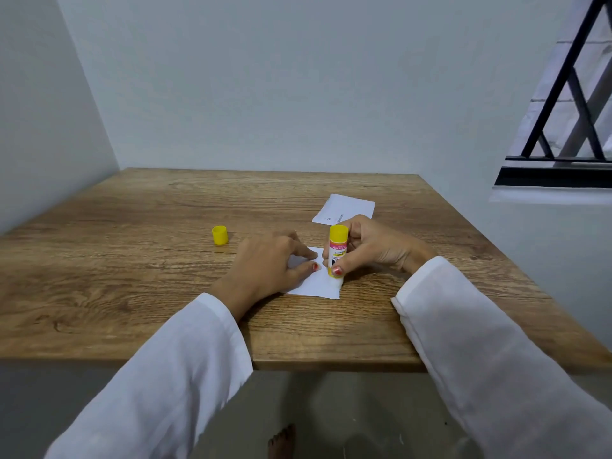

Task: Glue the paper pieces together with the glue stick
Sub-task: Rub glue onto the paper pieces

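Observation:
A small white paper piece (319, 283) lies on the wooden table (132, 260) in front of me. My left hand (268, 265) presses flat on its left part, fingers spread. My right hand (371, 246) grips a yellow glue stick (337, 248) held upside down, its tip touching the paper's right side. A second white paper piece (346, 208) with some print lies farther back, just beyond my right hand. The yellow cap (220, 235) stands on the table to the left of my hands.
The table fills a corner, with white walls behind and to the left. A barred window (569, 111) is at the upper right. The table's near edge (331, 366) runs just below my forearms, and a bare foot (281, 440) shows on the floor.

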